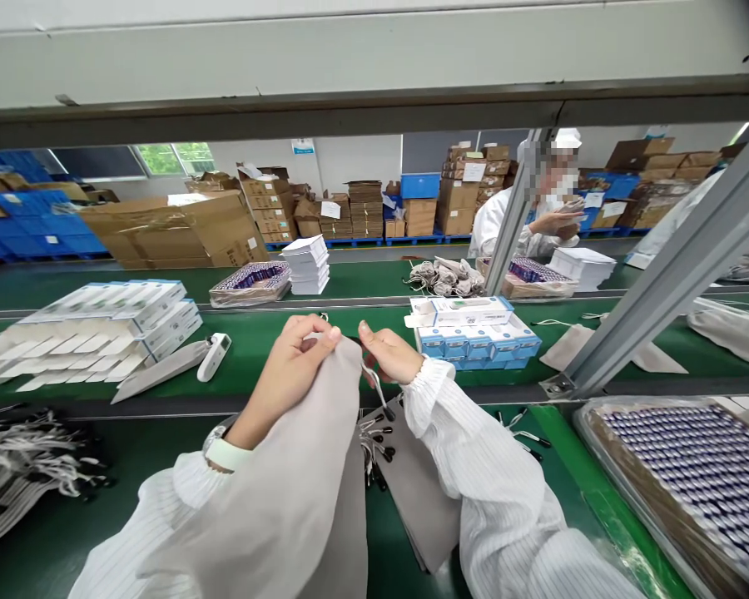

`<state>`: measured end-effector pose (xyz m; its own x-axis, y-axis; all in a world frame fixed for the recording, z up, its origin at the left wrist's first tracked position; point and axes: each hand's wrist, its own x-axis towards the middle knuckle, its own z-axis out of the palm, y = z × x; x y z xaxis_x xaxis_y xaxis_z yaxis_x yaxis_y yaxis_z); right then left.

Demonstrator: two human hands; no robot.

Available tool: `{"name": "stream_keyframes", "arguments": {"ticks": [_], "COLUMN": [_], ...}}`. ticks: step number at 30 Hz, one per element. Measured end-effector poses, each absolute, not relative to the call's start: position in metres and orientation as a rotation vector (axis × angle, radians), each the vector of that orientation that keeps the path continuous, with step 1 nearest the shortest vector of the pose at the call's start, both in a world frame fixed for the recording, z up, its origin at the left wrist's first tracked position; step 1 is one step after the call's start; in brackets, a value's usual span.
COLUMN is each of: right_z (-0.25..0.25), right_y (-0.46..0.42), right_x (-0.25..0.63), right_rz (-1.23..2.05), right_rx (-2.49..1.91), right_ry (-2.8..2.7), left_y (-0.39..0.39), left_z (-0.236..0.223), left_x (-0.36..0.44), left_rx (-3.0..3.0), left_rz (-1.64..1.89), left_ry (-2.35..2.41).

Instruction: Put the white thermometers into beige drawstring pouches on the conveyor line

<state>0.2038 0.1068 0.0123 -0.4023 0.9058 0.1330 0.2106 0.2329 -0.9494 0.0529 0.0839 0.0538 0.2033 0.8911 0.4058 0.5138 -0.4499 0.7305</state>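
Note:
A light grey cloth drawstring bag (280,491) hangs down in front of me over the bench. My left hand (296,362) is closed on its top corner, thumb pressed against the cloth. Close by on the right, my right hand (392,356) has its fingers curled at the bag's edge, around the white drawstring (378,384). That cord dangles with a dark tip; part of the grip is hidden. Below my hands lies a stack of flat grey bags (428,499), with several black-tipped cords (374,441) at its top end.
White boxes (162,308), a white handheld device (214,358) and blue-white boxes (480,345) stand on the green belt ahead. A tray of batteries (686,474) sits right, corded bags (25,474) left. A slanted metal post (649,258) rises at right. A co-worker (499,220) sits opposite.

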Motion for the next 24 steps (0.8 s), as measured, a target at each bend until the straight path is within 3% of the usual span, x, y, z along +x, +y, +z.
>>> {"name": "stream_keyframes", "arguments": {"ticks": [5,10,14,17,21,24], "right_z": [0.010,0.007,0.009,0.010,0.006,0.005], "right_y": [0.105,0.110,0.108,0.114,0.134,0.140], "right_x": [0.198,0.193,0.191,0.206,0.251,0.267], "right_rz": [0.830,1.119,1.340,1.033,0.514,0.694], "right_rx": [-0.955,-0.646,-0.709,-0.917,-1.154,-1.043], "right_ry": [-1.719,-1.666,-1.608,-1.429,-1.222,-1.421], "left_y": [0.077,0.080,0.086,0.082,0.069,0.066], "left_z": [0.057,0.051,0.051,0.056,0.065,0.070], "left_x": [0.053,0.052,0.051,0.048,0.038,0.038], "left_rx": [2.093,2.057,2.100,2.166,2.295,2.205], "left_rz": [1.217,1.259,1.280,1.192,0.592,0.682], "left_ry": [1.267,1.325,1.422,1.561,1.584,1.473]}}
